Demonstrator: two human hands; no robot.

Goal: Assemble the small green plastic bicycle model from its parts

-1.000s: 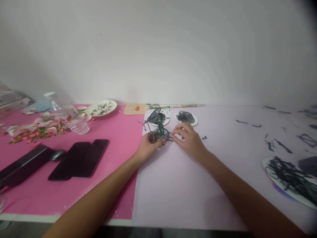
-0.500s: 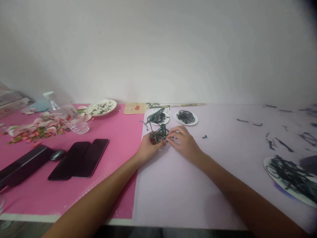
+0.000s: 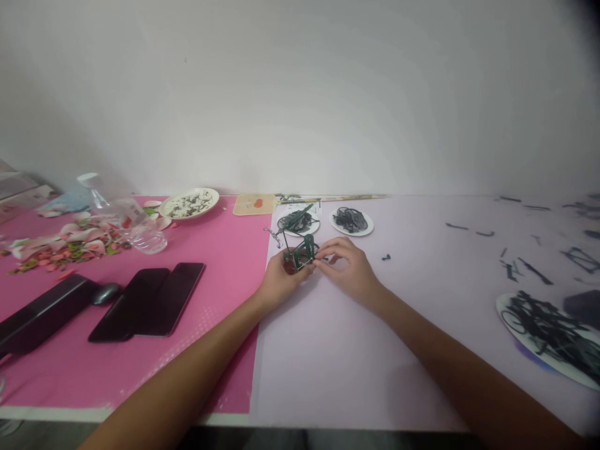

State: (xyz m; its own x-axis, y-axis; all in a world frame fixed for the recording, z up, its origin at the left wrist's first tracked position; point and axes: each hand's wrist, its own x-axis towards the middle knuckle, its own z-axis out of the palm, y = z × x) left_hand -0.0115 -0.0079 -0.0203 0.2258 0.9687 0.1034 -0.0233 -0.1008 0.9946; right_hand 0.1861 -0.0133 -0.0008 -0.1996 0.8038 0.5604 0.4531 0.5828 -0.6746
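Observation:
A small dark green model bicycle (image 3: 307, 245) is held over the table, its silver handlebar pointing up and left. My left hand (image 3: 281, 275) grips its lower part between thumb and fingers. The fingertips of my right hand (image 3: 347, 265) are pinched at the model's right side; whatever small piece they may hold is hidden. Just behind are a white plate of dark green and black parts (image 3: 315, 229) and a white plate of black wheel-like parts (image 3: 369, 227). One tiny green piece (image 3: 385, 257) lies to the right of my right hand.
Two dark phones (image 3: 171, 300), a black box-shaped object (image 3: 49, 312), a clear bottle (image 3: 145, 234), petal-like pieces (image 3: 70, 244) and a plate of white bits (image 3: 213, 199) are on the pink left side. Loose dark parts (image 3: 534, 272) and a loaded plate (image 3: 504, 306) lie at the right.
The view has shifted very slightly. Both hands remain at the model bicycle, with almost no visible movement of the fingers.

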